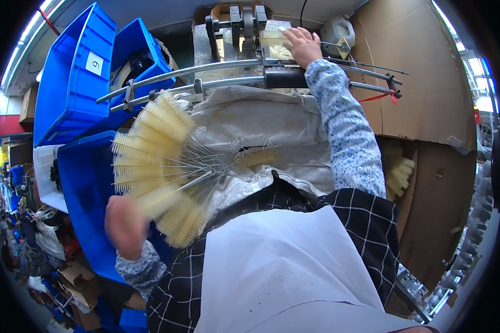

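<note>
A yellow brush [272, 38] lies at the small machine [235, 23], under the fingers of the person's right hand [304, 47]; I cannot tell whether they close on it or only rest there. The left hand [126, 225], blurred, seems to grasp the end of a second brush [160, 202], beside a fanned heap of brushes [150, 144] whose wires [203, 161] bunch together near the lap. Should the right fingers stray toward the wheel [248, 22], they could get nipped if it turns, and the loose sleeve [344, 127] might catch too. A hard tug on the left could tangle the wires and spill brushes into the blue tub [80, 194] alongside. The white sack [250, 114] underneath is creased and torn, so it might snag wire ends. Metal rails [178, 75] curve across, blue bins [75, 72] stand left, cardboard [422, 72] walls the right, and workshop clutter [44, 233] spreads beyond
</note>
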`<state>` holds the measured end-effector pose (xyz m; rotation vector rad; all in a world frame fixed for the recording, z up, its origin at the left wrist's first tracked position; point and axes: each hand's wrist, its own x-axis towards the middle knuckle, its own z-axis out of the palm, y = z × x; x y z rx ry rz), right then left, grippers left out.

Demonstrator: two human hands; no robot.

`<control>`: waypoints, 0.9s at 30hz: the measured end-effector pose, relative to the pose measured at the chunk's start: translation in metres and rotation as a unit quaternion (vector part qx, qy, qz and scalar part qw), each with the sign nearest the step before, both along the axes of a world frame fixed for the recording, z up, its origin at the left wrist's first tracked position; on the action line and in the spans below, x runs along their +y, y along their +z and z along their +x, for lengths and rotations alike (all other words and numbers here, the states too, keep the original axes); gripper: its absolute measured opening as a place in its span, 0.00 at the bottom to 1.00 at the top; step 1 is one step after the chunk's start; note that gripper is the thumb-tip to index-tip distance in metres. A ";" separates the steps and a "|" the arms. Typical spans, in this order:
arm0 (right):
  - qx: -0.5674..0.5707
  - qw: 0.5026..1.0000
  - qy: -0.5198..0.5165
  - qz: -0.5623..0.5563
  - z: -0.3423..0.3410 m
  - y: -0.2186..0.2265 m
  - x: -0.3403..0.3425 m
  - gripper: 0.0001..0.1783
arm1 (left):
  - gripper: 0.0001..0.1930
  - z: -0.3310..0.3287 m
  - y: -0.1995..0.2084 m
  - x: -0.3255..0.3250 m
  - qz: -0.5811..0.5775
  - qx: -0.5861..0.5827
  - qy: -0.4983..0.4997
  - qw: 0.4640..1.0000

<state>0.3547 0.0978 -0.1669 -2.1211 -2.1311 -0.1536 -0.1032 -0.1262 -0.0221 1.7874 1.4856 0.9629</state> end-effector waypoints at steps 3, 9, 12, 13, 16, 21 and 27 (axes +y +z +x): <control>-0.006 0.995 -0.080 0.058 0.011 0.010 -0.019 0.26 | 0.15 -0.016 0.003 -0.002 0.046 -0.113 0.030 0.992; 0.116 0.981 -0.118 0.100 0.026 -0.011 -0.027 0.21 | 0.16 -0.013 -0.002 0.003 0.046 -0.185 0.025 0.981; 0.111 0.982 -0.090 0.121 0.013 -0.017 -0.020 0.20 | 0.16 -0.011 -0.001 0.003 0.048 -0.186 0.020 0.981; 0.112 0.982 -0.085 0.124 0.005 -0.018 -0.018 0.20 | 0.16 -0.011 -0.001 0.004 0.050 -0.185 0.022 0.981; 0.107 0.985 -0.086 0.108 -0.017 -0.015 -0.015 0.18 | 0.16 -0.015 -0.001 0.001 0.052 -0.176 0.009 0.983; 0.087 0.988 -0.095 0.087 -0.073 -0.009 -0.006 0.10 | 0.16 -0.013 -0.002 -0.001 0.054 -0.194 0.022 0.979; 0.096 0.987 -0.121 0.045 -0.117 0.000 0.002 0.10 | 0.16 -0.005 -0.005 0.002 0.054 -0.196 0.000 0.979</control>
